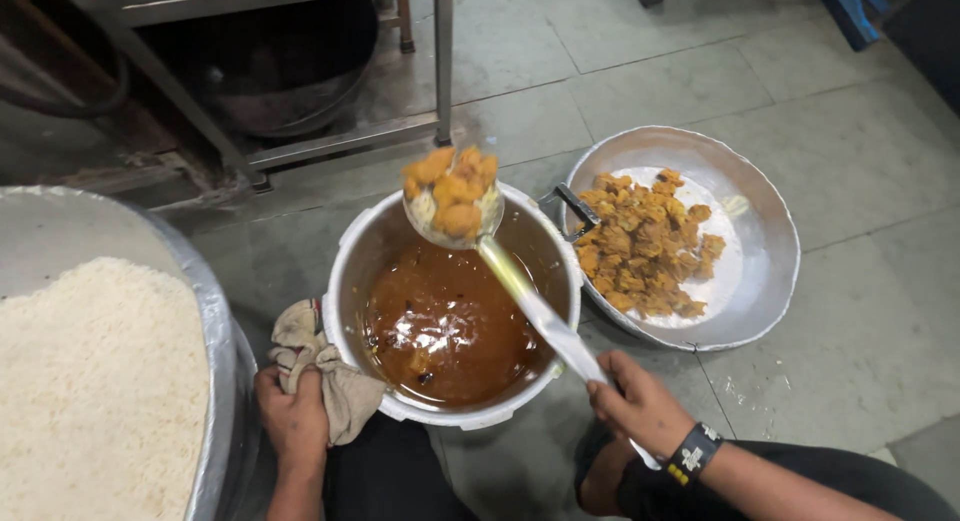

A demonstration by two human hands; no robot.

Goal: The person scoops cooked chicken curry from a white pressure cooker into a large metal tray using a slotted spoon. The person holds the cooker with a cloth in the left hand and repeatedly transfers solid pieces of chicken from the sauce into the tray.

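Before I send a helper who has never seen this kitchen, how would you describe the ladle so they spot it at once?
Find the big pot of brown gravy on the floor, centre. Above its far rim hangs the ladle, its long pale handle held in the right hand. Unlike the wide pan to its right, its small bowl is heaped with orange fried pieces.

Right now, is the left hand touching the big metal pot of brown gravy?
Apart. The head view shows the left hand gripping a beige cloth that lies between it and the big metal pot's rim.

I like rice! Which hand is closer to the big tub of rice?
Left. The left hand grips a cloth right beside the rice tub; the right hand holds the ladle across the pot.
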